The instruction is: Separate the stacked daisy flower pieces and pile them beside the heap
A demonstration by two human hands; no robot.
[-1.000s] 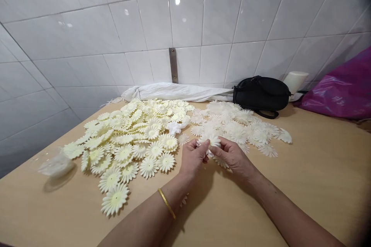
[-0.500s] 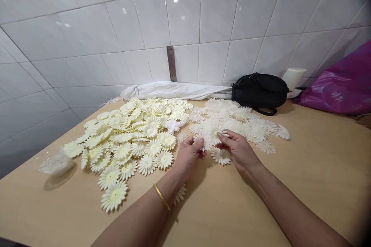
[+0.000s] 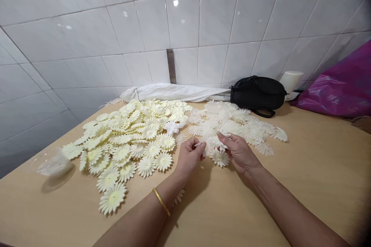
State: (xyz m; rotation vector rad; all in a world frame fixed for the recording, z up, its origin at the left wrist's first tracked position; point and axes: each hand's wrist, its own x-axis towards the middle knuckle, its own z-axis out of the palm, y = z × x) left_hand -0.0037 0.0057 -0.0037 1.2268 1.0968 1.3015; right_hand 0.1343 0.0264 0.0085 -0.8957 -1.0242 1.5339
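A wooden table [image 3: 313,170] carries two heaps of flat daisy-shaped pieces: pale yellow ones [image 3: 127,142] on the left, whiter ones [image 3: 240,123] on the right. My left hand [image 3: 188,158], with a gold bangle [image 3: 161,202] on the wrist, pinches the edge of a white flower piece [image 3: 209,142]. My right hand [image 3: 239,150] grips the same piece from the other side. Just below the two hands lies a single white flower [image 3: 220,158]. Another flower [image 3: 179,196] peeks out under my left forearm.
A rolled white cloth [image 3: 174,92] lies along the tiled wall. A black pouch [image 3: 257,92], a white cylinder [image 3: 291,81] and a magenta plastic bag [image 3: 339,88] sit at the back right. A clear plastic bag [image 3: 53,166] rests near the left table edge.
Both hands shifted slightly away from me toward the white heap, still holding a white flower piece between them. One white flower now lies uncovered below the hands.
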